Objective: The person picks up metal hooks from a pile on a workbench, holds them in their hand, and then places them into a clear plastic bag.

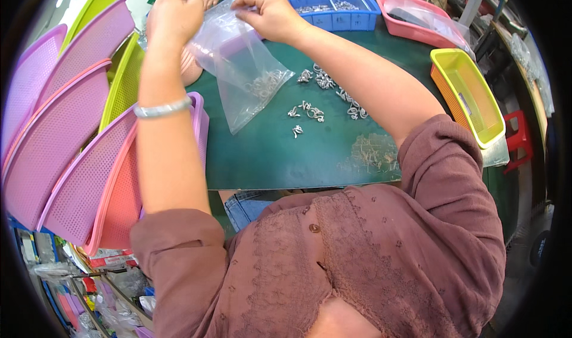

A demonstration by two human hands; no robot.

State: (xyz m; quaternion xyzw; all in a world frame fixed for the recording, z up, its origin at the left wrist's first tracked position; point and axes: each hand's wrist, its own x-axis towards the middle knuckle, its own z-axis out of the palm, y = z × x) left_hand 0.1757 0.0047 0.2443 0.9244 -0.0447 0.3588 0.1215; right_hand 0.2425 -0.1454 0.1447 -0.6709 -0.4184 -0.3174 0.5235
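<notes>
A clear plastic bag hangs between my two raised hands over the far left of the green table. Small silvery metal pieces lie in its lower corner. My left hand is closed on the bag's upper left edge. Thumb and fingers of my right hand pinch the upper right edge. More loose metal pieces lie in small heaps on the table right of the bag, and a few lie nearer to me.
Stacked purple, green and pink perforated baskets crowd the left side. At the back are a blue tray with metal pieces and a pink basket holding a plastic bag. A yellow-green basket stands right. Another person's hand shows at the far edge.
</notes>
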